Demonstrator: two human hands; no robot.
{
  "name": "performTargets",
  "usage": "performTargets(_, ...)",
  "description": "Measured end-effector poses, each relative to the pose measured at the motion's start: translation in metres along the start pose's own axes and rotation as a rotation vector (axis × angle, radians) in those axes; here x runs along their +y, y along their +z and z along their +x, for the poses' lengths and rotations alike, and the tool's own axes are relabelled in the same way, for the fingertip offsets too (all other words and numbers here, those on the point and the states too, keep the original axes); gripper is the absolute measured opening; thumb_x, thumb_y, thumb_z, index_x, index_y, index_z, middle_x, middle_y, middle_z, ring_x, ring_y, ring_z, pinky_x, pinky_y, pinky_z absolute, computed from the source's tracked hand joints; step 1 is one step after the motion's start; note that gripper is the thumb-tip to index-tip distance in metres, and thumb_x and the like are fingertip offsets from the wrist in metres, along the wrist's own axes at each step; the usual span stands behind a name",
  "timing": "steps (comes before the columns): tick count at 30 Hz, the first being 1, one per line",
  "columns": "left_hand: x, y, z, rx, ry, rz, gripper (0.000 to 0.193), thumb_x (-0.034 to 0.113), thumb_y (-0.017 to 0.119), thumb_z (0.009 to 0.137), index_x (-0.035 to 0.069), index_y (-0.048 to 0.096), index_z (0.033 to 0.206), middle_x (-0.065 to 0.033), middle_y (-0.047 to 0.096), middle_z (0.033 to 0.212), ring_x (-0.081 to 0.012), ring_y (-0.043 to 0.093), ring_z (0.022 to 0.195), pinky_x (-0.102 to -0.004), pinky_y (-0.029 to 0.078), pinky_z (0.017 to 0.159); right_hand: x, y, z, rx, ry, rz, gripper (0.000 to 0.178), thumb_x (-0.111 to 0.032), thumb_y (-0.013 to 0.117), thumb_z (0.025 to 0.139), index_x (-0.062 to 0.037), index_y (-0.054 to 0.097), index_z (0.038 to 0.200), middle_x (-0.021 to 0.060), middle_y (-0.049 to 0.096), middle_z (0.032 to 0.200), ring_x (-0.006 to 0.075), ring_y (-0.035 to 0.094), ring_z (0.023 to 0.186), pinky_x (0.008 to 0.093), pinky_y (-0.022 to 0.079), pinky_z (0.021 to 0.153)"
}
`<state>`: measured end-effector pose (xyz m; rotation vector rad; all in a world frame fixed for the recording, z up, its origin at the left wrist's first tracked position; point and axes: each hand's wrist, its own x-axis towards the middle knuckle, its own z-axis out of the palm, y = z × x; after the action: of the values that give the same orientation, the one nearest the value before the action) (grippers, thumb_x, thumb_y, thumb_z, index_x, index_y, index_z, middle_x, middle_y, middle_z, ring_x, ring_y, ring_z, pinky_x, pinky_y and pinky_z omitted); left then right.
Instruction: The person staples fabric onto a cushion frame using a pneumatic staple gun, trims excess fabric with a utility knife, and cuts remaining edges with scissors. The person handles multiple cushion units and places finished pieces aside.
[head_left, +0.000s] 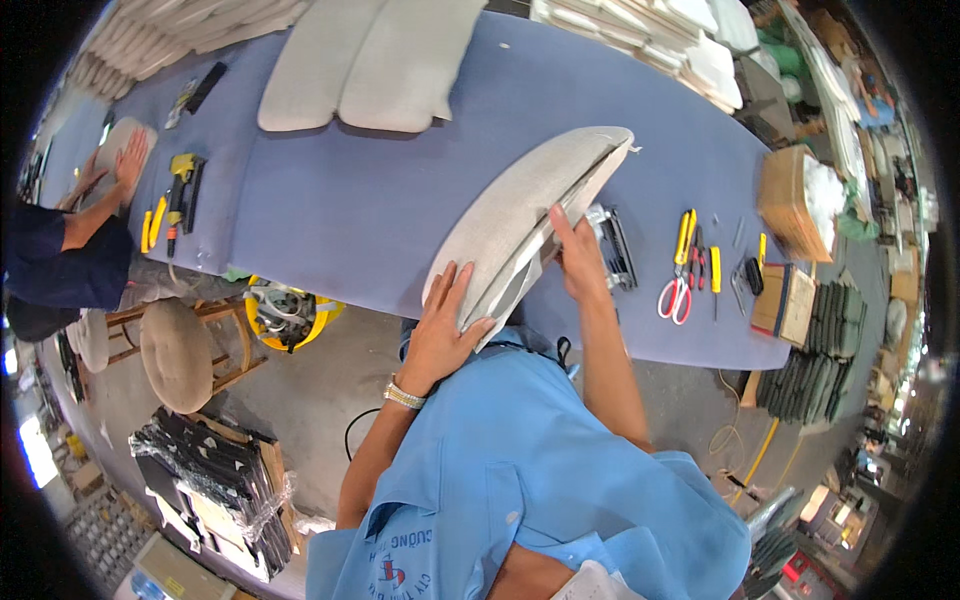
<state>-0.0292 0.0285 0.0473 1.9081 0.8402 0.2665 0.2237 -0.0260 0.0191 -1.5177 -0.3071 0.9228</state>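
Both my hands hold a light grey fabric-covered cushion pad, tilted up on its edge at the front of the blue table. Along its right side the cover's edge stands apart, and a grey and white inner layer shows. My left hand grips the near end, fingers over the fabric and thumb at the open edge. My right hand is closed on the right edge, thumb on top, with its other fingers partly hidden. Just beyond the right hand lies a black and silver staple gun, partly covered by that hand.
Right of me lie scissors, a yellow cutter, pliers and a screwdriver, near a cardboard box. Two grey pads lie at the back. At left are a yellow-black air tool and a co-worker's hands.
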Motion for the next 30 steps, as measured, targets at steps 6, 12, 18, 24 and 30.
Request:
performTargets(6, -0.022, 0.019, -0.005, -0.215, 0.027, -0.250, 0.069, 0.035, 0.069, 0.098, 0.018, 0.042, 0.159, -0.0237, 0.019, 0.170, -0.0425, 0.009, 0.159, -0.0513, 0.017, 0.126, -0.002, -0.004, 0.008, 0.163, 0.072, 0.245, 0.069, -0.019, 0.083, 0.086, 0.0090, 0.050, 0.140, 0.0206, 0.062, 0.133, 0.0294, 0.064, 0.118, 0.0399, 0.053, 0.099)
performTargets(12, -0.016, 0.007, -0.007, -0.161, 0.130, -0.250, 0.062, 0.035, 0.065, 0.101, 0.014, 0.047, 0.155, -0.0230, 0.035, 0.163, -0.0360, 0.030, 0.153, -0.0448, 0.028, 0.123, -0.037, -0.007, 0.009, 0.144, 0.044, -0.065, 0.064, -0.015, 0.088, 0.077, 0.0053, 0.060, 0.130, 0.0133, 0.071, 0.109, 0.0215, 0.069, 0.091, 0.0332, 0.055, 0.077)
performTargets(18, 0.092, -0.085, -0.019, -0.113, 0.379, -0.368, 0.051, 0.033, 0.062, 0.103, 0.003, 0.058, 0.144, -0.0204, 0.062, 0.142, -0.0349, 0.062, 0.129, -0.0427, 0.047, 0.109, -0.179, 0.019, -0.011, -0.391, -0.418, -0.338, 0.051, -0.013, 0.086, 0.079, 0.0050, 0.064, 0.121, 0.0118, 0.073, 0.107, 0.0219, 0.070, 0.092, 0.0346, 0.056, 0.080)
performTargets(24, 0.184, -0.184, -0.079, 0.192, 1.335, -0.669, 0.050, 0.033, 0.055, 0.106, -0.006, 0.060, 0.137, -0.0313, 0.061, 0.137, -0.0447, 0.054, 0.136, -0.0557, 0.041, 0.113, -0.161, 0.102, 0.024, -0.756, -0.570, -0.979, 0.061, -0.030, 0.090, 0.073, -0.0064, 0.066, 0.124, 0.0089, 0.075, 0.097, 0.0255, 0.072, 0.084, 0.0396, 0.056, 0.074)
performTargets(30, 0.235, -0.180, -0.095, 0.450, 1.661, -0.662, 0.041, 0.015, 0.067, 0.101, -0.018, 0.062, 0.125, -0.0258, 0.077, 0.097, -0.0393, 0.073, 0.110, -0.0597, 0.038, 0.115, -0.049, 0.176, -0.003, -0.524, -1.112, -1.173, 0.054, -0.048, 0.084, 0.077, -0.0110, 0.072, 0.114, 0.0126, 0.075, 0.095, 0.0356, 0.071, 0.089, 0.0461, 0.053, 0.078)
